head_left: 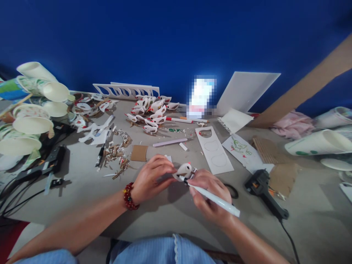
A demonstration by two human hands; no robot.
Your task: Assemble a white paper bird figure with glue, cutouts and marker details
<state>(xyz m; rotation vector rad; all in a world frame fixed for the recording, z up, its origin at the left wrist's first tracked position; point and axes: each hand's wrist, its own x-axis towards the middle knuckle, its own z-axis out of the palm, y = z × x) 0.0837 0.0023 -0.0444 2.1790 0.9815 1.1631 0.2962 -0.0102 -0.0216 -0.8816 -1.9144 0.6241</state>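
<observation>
Between my two hands is a small white bird cutout (183,169) with a dark eye and a red tip at its head. My left hand (153,176), with a red bead bracelet (130,196) at the wrist, pinches the bird's left end between thumb and fingers. A white marker pen (216,199) is gripped in my right hand (210,192), its dark tip at the lower side of the bird. Whether the tip touches the surface is too small to tell. Just ahead of my left hand lies a brown cardboard square (139,153).
Several finished-looking white birds (156,110) are heaped toward the back. Paper scraps (117,156) lie at the left, and paper cups (30,119) beyond. A white board with pencil outlines (214,150), a black glue gun (265,192) and its cord are to the right. A blurred bright screen (201,96) leans behind.
</observation>
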